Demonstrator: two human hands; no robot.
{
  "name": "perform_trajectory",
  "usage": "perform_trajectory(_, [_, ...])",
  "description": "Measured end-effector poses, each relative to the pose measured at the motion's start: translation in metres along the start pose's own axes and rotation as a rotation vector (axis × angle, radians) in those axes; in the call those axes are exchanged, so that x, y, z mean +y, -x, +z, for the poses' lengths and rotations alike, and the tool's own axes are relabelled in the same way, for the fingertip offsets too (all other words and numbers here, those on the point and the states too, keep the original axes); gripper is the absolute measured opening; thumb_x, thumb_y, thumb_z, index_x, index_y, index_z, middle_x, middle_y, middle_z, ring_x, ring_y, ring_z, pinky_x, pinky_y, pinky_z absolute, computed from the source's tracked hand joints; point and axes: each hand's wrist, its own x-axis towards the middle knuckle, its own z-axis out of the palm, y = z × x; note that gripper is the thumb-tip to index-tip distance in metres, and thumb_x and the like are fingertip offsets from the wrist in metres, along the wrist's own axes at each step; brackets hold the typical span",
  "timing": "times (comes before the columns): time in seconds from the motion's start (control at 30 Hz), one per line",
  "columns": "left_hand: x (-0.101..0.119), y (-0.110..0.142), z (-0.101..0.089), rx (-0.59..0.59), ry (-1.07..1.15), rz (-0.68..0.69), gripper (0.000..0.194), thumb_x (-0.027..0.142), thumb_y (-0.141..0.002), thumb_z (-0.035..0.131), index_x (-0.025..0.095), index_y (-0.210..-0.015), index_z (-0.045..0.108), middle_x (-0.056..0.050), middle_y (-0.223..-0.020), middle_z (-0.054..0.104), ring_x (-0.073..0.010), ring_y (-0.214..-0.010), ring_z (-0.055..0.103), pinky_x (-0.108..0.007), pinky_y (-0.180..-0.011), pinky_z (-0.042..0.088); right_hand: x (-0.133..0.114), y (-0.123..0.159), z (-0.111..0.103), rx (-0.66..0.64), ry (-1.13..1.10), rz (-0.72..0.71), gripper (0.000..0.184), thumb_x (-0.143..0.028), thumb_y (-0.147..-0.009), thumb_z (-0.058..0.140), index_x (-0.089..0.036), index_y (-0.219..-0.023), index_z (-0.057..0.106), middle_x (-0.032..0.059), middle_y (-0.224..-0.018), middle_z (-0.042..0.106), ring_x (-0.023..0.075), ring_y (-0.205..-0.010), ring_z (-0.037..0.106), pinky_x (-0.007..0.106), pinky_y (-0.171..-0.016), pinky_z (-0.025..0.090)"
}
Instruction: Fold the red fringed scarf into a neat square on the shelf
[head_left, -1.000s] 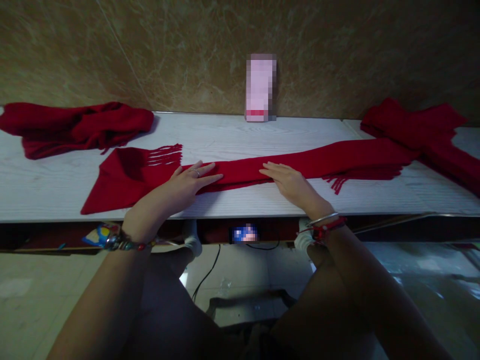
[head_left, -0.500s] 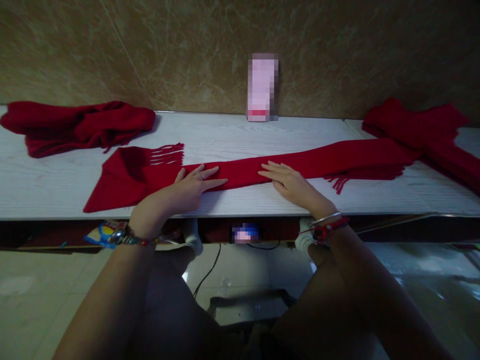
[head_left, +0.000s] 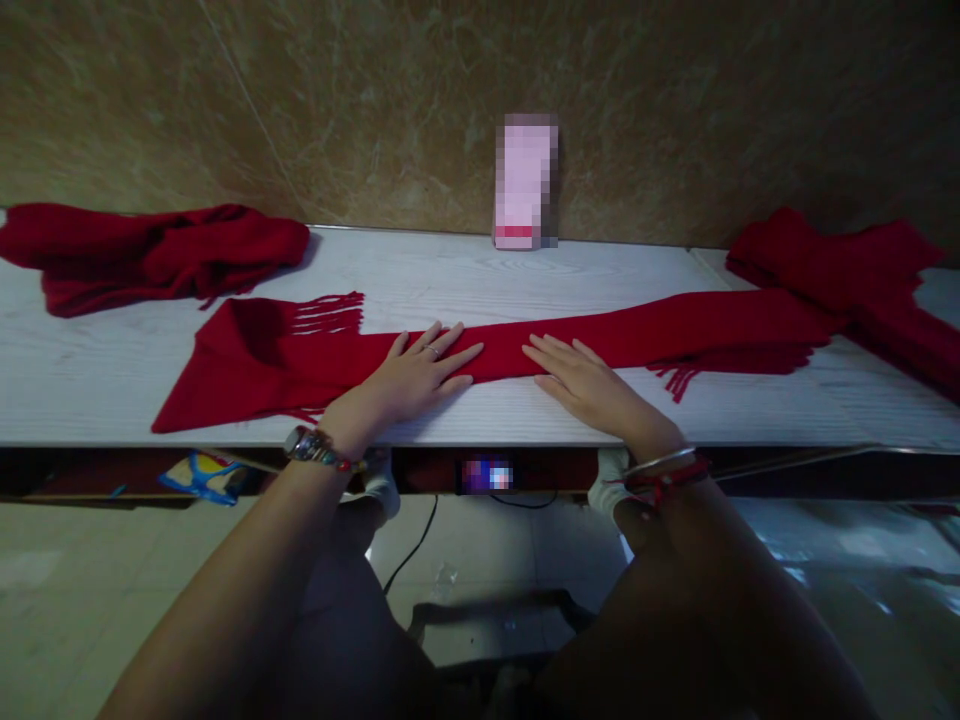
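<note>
A red fringed scarf (head_left: 495,350) lies lengthwise along the white wood-grain table (head_left: 420,265), flattened into a narrow strip. Its left end is folded over, with a fringe pointing right; more fringe hangs out below the strip near the right end. My left hand (head_left: 412,380) rests palm down on the scarf left of the middle, fingers spread. Just to the right, my right hand (head_left: 581,385) also lies flat on it, fingers stretched out toward the left. Neither hand grips the cloth.
Bunched red cloth (head_left: 165,255) lies at the back left, and another red heap (head_left: 832,260) at the back right, touching the scarf's right end. A blurred pink box-like object (head_left: 523,180) leans against the marbled wall. Below the table edge is a blue-and-yellow packet (head_left: 202,478).
My left hand has slid right along the scarf, closer to my right hand. The scarf's folded left end has shifted slightly left. My right hand stays on nearly the same spot.
</note>
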Motion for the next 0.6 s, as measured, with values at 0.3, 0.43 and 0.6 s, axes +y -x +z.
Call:
perform_trajectory(0.3, [0.011,-0.002,-0.004,0.167,-0.117,0.106,0.042,0.029,-0.094,0.037,0.024,-0.134,0.046,-0.009,-0.149,0.033,-0.0286,-0.134,0.033,-0.050,-0.106,0.030,0.006,0.006,0.001,0.063,0.016,0.045,0.042,-0.027,-0.093,0.035,-0.021,-0.133,0.049,0.0091,-0.140,0.047,0.0219,-0.132,0.038,0.051,-0.109,0.029])
perform_trajectory(0.43, [0.020,-0.004,-0.008,0.170,-0.126,0.163,0.048,0.009,-0.090,0.033,0.023,-0.133,0.048,-0.009,-0.139,0.048,-0.0236,-0.115,0.055,-0.037,-0.088,0.050,0.003,0.001,0.002,0.087,0.011,0.015,0.040,-0.023,-0.092,0.039,-0.020,-0.129,0.052,0.0077,-0.137,0.052,0.0197,-0.129,0.042,0.047,-0.109,0.032])
perform_trajectory(0.6, [0.020,-0.004,-0.008,0.216,-0.146,0.134,0.050,0.006,-0.088,0.036,0.023,-0.132,0.048,-0.008,-0.132,0.055,-0.0223,-0.106,0.061,-0.032,-0.077,0.053,0.005,0.000,0.005,0.105,-0.032,0.015,0.039,-0.022,-0.091,0.041,-0.021,-0.127,0.054,0.0074,-0.134,0.054,0.0197,-0.128,0.044,0.048,-0.107,0.034])
